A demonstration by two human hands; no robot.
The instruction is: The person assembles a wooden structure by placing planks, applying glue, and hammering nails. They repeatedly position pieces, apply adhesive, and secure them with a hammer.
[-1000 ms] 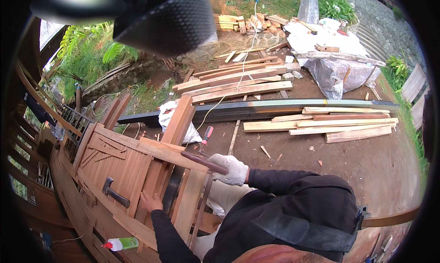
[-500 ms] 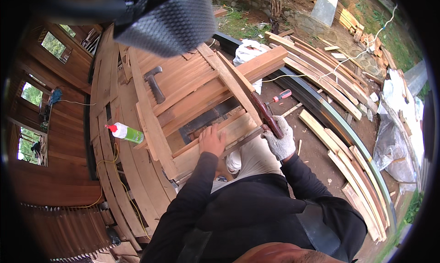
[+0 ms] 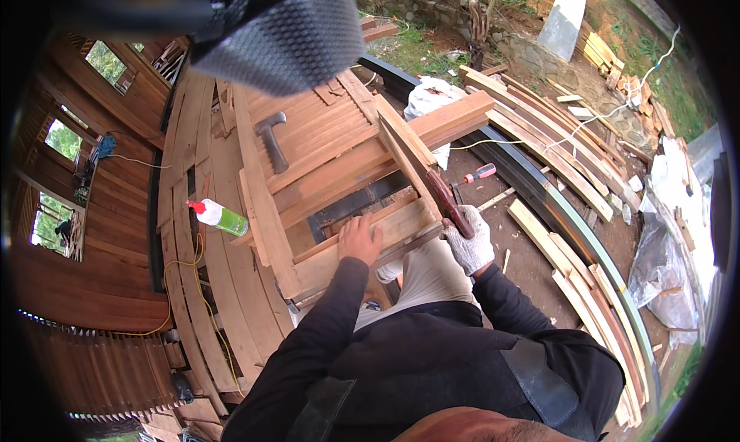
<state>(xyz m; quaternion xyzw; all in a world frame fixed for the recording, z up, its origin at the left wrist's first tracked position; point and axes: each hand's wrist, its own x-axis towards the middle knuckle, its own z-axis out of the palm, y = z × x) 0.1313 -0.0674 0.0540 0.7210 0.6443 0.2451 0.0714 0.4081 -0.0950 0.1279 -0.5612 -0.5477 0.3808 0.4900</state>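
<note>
My right hand [image 3: 472, 243], in a white knit glove, is closed around the reddish-brown handle of a handsaw [image 3: 445, 199]. Its thin blade runs up and away along the right side of a wooden slatted frame [image 3: 408, 220], seen nearly edge-on. Bare and with fingers spread, my left hand [image 3: 360, 240] lies on the near rail of that frame. A dark hammer [image 3: 271, 143] rests across the frame's slats. Left of the frame, a green-and-white bottle with a red cap [image 3: 218, 217] lies on the planks. A red-handled tool [image 3: 479, 173] is just beyond my right hand.
Loose timber strips [image 3: 551, 245] lie on the ground to the right, beside a long dark metal beam [image 3: 532, 180]. Thick wooden beams [image 3: 455, 118] stick out past the frame. A yellow cord [image 3: 202, 288] trails over the planks at left. Plastic sheeting [image 3: 667, 249] sits far right.
The view has shifted slightly, so the scene sits a little lower and to the right. Against the frame, the saw's blade angle looks slightly different; both hands keep their places.
</note>
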